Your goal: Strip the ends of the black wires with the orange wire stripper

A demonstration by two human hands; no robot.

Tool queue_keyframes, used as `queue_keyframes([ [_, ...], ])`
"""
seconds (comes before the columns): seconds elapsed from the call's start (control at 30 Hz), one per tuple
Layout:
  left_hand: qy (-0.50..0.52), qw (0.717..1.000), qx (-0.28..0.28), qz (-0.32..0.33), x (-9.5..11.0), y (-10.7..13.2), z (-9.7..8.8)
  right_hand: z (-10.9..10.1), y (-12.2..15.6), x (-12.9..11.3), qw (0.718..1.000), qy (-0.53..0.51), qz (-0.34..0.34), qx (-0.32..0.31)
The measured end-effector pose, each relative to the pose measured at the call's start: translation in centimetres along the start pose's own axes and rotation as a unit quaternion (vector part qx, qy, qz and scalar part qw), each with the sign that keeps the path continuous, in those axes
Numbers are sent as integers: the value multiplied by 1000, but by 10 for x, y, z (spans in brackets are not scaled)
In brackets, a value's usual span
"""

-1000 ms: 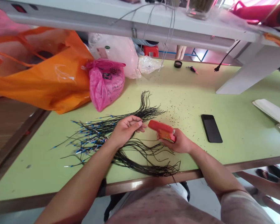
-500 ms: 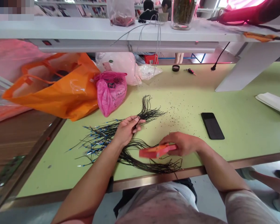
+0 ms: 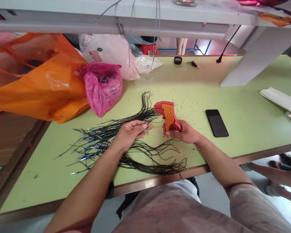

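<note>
My right hand (image 3: 185, 131) is wrapped round the handles of a red and orange wire stripper (image 3: 168, 115), held upright with its jaws pointing left. The jaws are close to the tips of a bundle of thin black wires (image 3: 140, 115); whether they touch a wire I cannot tell. My left hand (image 3: 131, 134) pinches a thin black wire between thumb and forefinger, above the bundle. Blue pieces show on the wires' left ends (image 3: 92, 139). A second bunch of black wires (image 3: 147, 166) curves along the table's front edge, below my left hand.
A black phone (image 3: 217, 123) lies to the right on the green table (image 3: 247, 123). Tiny dark scraps are scattered beyond the stripper. Pink (image 3: 103, 87) and orange bags (image 3: 41, 87) stand at the left. A white shelf (image 3: 184, 16) spans the back, with a support panel (image 3: 247, 58).
My right hand has raised the wire stripper from near the front wires and turned it upright, its jaws now farther back. My left hand stays near the bundle. The view has tilted down.
</note>
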State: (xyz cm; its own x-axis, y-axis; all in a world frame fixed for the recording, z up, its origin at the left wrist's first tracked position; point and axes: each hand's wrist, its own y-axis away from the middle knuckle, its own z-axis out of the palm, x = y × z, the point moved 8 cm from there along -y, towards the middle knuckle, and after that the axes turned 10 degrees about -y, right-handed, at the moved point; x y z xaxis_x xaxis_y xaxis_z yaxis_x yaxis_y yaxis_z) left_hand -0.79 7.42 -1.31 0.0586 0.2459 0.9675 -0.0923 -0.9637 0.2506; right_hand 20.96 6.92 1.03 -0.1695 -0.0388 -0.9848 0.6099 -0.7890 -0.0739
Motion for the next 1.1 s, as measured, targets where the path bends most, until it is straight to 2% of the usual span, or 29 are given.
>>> queue_keyframes([
  [0.1, 6, 1000, -7, -10, -2, 1, 4, 5, -2, -2, 997, 49, -37, 43],
  [0.23, 10, 1000, -20, -15, -7, 1, 10, 17, -4, 3, 993, 45, -58, 93],
  [0.37, 1, 999, -43, -13, -14, 1, 18, 27, -4, 11, 996, 44, -35, 74],
  [0.6, -7, 998, -61, 2, -17, 2, 26, 24, -3, 17, 996, 45, -5, 75],
  [0.87, -124, 989, -38, 76, -26, 0, 18, 35, 0, 25, 999, -3, 40, 3],
  [0.97, -157, 978, -74, 112, -20, -2, 17, 32, 1, 29, 998, -18, 63, -1],
  [1.1, -245, 948, -137, 148, -6, -3, 18, 23, -2, 31, 996, -47, 72, 23],
])
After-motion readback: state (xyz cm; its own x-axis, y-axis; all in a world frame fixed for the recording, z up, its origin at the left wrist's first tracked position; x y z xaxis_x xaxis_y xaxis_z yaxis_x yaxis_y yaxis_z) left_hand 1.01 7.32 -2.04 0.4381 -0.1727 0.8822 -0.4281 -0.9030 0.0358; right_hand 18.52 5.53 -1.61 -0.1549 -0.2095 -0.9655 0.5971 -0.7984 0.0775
